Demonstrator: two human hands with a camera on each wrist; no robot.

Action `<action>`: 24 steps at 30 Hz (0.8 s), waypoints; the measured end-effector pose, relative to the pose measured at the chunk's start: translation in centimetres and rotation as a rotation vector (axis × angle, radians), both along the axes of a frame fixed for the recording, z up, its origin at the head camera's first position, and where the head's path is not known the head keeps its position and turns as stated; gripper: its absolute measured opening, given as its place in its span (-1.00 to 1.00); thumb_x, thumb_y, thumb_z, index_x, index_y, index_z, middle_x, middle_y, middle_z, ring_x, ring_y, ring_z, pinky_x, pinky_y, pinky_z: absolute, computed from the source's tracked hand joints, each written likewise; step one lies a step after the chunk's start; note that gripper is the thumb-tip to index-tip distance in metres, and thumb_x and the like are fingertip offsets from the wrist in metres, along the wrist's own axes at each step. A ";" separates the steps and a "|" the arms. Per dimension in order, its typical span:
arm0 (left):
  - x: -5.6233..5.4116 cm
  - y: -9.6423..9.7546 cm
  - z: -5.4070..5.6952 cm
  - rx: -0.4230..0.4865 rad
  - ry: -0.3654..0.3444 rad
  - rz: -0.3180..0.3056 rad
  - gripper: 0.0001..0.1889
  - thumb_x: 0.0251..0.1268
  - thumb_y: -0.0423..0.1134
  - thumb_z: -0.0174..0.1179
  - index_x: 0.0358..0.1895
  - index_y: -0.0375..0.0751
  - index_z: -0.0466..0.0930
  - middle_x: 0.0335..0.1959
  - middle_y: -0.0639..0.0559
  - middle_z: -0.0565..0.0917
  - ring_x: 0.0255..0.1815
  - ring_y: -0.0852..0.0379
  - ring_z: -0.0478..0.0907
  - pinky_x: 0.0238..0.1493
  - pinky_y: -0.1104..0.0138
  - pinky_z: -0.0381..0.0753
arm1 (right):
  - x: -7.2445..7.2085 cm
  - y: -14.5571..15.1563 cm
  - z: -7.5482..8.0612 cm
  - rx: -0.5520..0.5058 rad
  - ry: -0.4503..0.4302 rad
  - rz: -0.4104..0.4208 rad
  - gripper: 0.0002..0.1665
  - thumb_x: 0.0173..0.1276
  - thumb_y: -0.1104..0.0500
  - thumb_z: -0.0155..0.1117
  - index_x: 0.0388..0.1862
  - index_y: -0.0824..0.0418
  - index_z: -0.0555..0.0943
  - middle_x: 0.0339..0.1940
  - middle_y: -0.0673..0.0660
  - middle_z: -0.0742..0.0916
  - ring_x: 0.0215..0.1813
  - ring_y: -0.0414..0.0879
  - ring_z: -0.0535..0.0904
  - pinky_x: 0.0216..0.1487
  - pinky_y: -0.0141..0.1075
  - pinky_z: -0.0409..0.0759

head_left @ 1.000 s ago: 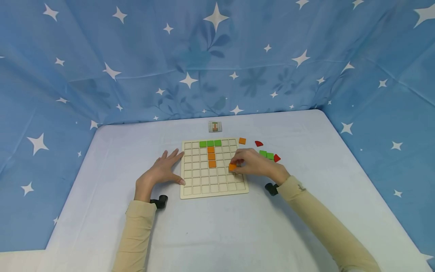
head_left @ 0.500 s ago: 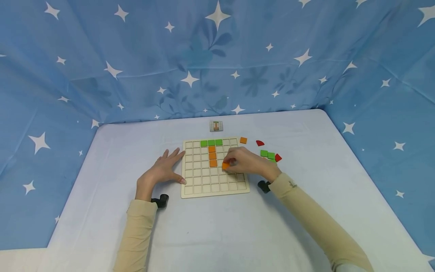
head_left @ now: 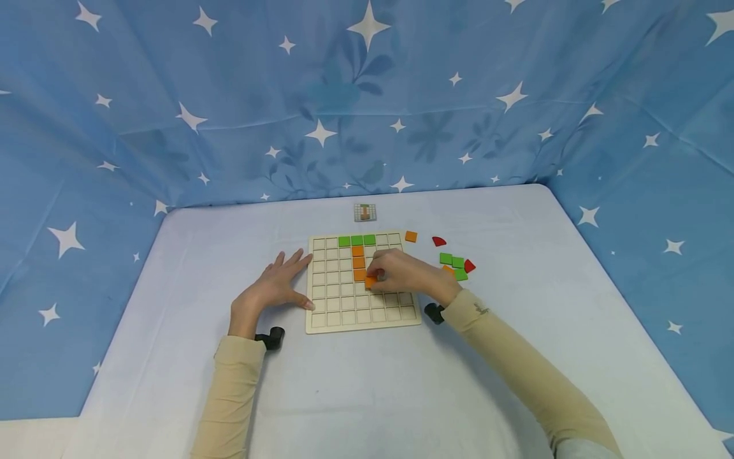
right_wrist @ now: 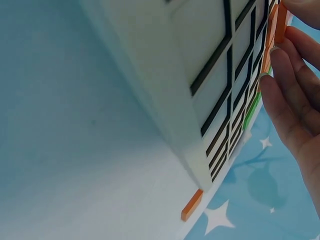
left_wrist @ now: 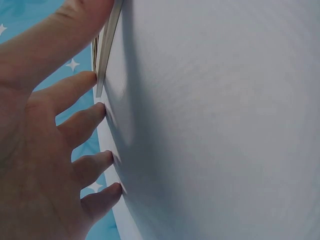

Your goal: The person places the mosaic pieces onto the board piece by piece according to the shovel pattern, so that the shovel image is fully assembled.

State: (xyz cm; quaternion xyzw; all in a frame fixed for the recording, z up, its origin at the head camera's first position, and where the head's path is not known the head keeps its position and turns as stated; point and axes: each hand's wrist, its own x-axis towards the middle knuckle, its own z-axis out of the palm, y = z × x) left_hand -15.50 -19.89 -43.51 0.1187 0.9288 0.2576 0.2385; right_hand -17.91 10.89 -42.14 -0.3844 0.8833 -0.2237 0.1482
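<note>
A pale wooden grid board point(head_left: 335, 319) lies flat in the middle of the table. Its top row holds a short line of green square tiles point(head_left: 357, 240), with a column of orange square tiles point(head_left: 358, 262) running down from the middle one. My right hand point(head_left: 401, 271) pinches one orange tile point(head_left: 370, 283) between thumb and index finger, just over the board and beside the foot of that column. In the right wrist view the pinched orange tile point(right_wrist: 281, 24) stands on edge. My left hand point(head_left: 274, 285) is spread, its thumb and index fingertip at the board's left edge point(left_wrist: 107, 55).
Right of the board lie loose green tiles point(head_left: 457, 262), red quarter-round pieces point(head_left: 439, 241) and an orange tile point(head_left: 411, 236) near the top corner. A small pattern card point(head_left: 364, 213) sits behind the board. A blue star-print curtain point(head_left: 258, 95) borders the table.
My right hand has moved left across the board with the orange tile, from near the right side to beside the orange column. My left hand has stayed at the board's edge.
</note>
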 end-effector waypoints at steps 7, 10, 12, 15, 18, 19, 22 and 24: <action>-0.1 0.0 -0.1 -0.003 -0.005 0.001 0.25 -0.05 0.06 0.62 0.69 -0.06 -0.01 0.73 -0.14 -0.15 0.70 -0.36 -0.43 0.64 -0.28 -0.30 | 0.1 -1.2 0.1 0.042 0.028 0.029 -0.73 0.34 0.14 0.49 -0.04 0.24 0.79 -0.22 0.04 0.71 -0.24 -0.15 0.55 -0.16 -0.39 0.61; -0.1 0.0 -0.1 -0.002 -0.002 0.004 0.25 -0.05 0.04 0.63 0.69 -0.06 -0.01 0.73 -0.15 -0.14 0.70 -0.37 -0.42 0.64 -0.29 -0.30 | 0.2 -1.6 0.1 0.052 0.036 0.032 -0.73 0.34 0.14 0.50 -0.03 0.22 0.79 -0.19 0.05 0.73 -0.21 -0.15 0.57 -0.12 -0.37 0.63; -0.1 -0.1 -0.1 -0.001 0.000 0.004 0.25 -0.04 0.03 0.63 0.69 -0.07 -0.01 0.73 -0.15 -0.15 0.70 -0.37 -0.42 0.64 -0.29 -0.30 | 0.3 -1.8 0.0 0.061 0.050 0.036 -0.73 0.34 0.14 0.49 -0.02 0.21 0.79 -0.16 0.05 0.74 -0.20 -0.15 0.57 -0.10 -0.34 0.64; -0.1 -0.1 -0.1 -0.001 0.000 0.004 0.24 -0.04 0.03 0.63 0.69 -0.06 -0.01 0.73 -0.15 -0.15 0.70 -0.37 -0.42 0.64 -0.30 -0.30 | 0.4 -2.1 0.0 0.071 0.068 0.042 -0.73 0.35 0.14 0.49 -0.02 0.20 0.79 -0.13 0.05 0.76 -0.19 -0.14 0.57 -0.08 -0.31 0.64; -0.1 -0.1 -0.1 0.003 -0.001 0.002 0.24 -0.04 0.04 0.62 0.69 -0.06 -0.01 0.73 -0.14 -0.15 0.70 -0.37 -0.42 0.64 -0.29 -0.30 | 0.5 -2.2 0.0 0.074 0.074 0.041 -0.74 0.34 0.15 0.49 -0.02 0.19 0.79 -0.14 0.04 0.76 -0.18 -0.15 0.58 -0.08 -0.31 0.64; 0.0 -0.1 -0.1 0.005 -0.001 0.000 0.24 -0.04 0.04 0.62 0.69 -0.05 -0.01 0.73 -0.14 -0.15 0.70 -0.37 -0.42 0.64 -0.29 -0.30 | 0.5 -2.3 0.0 0.072 0.074 0.043 -0.74 0.34 0.15 0.50 -0.03 0.19 0.79 -0.14 0.04 0.76 -0.18 -0.14 0.58 -0.08 -0.31 0.64; 0.0 -0.1 0.0 0.011 0.000 -0.001 0.24 -0.04 0.03 0.63 0.69 -0.06 0.00 0.73 -0.14 -0.15 0.70 -0.37 -0.43 0.64 -0.29 -0.30 | 0.6 -2.3 -0.1 0.065 0.078 0.044 -0.74 0.33 0.15 0.51 -0.03 0.19 0.79 -0.15 0.03 0.76 -0.17 -0.15 0.59 -0.07 -0.32 0.65; 0.0 -0.1 0.0 0.010 0.002 -0.003 0.25 -0.05 0.04 0.63 0.69 -0.06 0.00 0.73 -0.15 -0.14 0.69 -0.38 -0.43 0.64 -0.29 -0.30 | 0.7 -2.3 -0.1 0.063 0.080 0.043 -0.74 0.32 0.15 0.51 -0.03 0.19 0.79 -0.14 0.03 0.76 -0.16 -0.15 0.60 -0.06 -0.31 0.66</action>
